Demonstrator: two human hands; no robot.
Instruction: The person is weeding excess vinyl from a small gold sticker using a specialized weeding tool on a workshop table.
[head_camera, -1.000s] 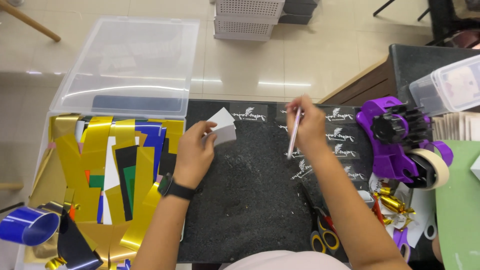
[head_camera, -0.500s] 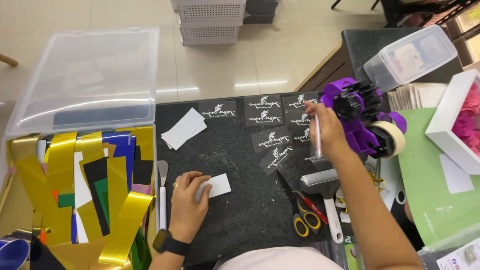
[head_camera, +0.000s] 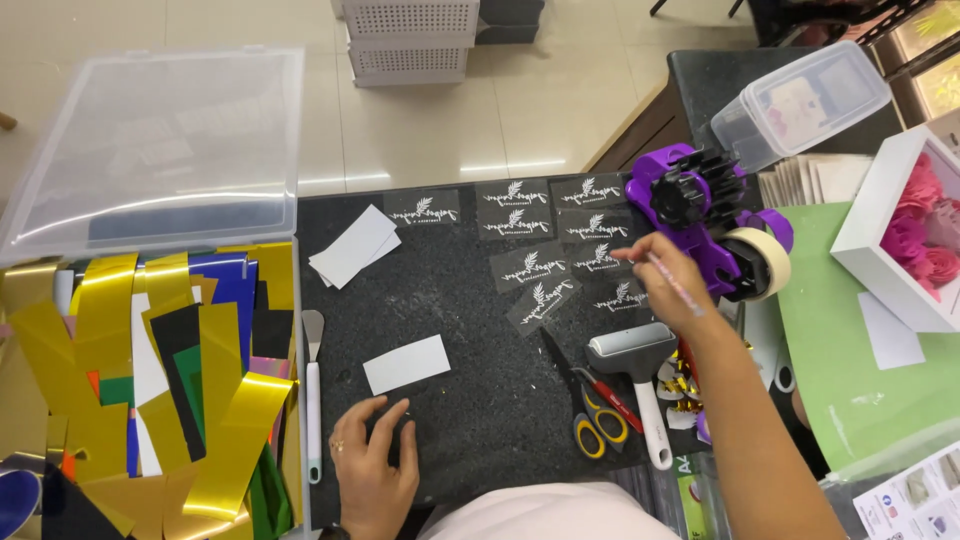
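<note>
Released since the earlier frame, white card (head_camera: 406, 363) lies flat mid-tabletop (head_camera: 470, 420); left hand (head_camera: 374, 460) rests just near of it, fingers loosely spread. Right hand (head_camera: 668, 283), farther right beside purple tape dispenser (head_camera: 700, 215), pinches thin stick (head_camera: 672, 283) over black labels (head_camera: 545, 262).
</note>
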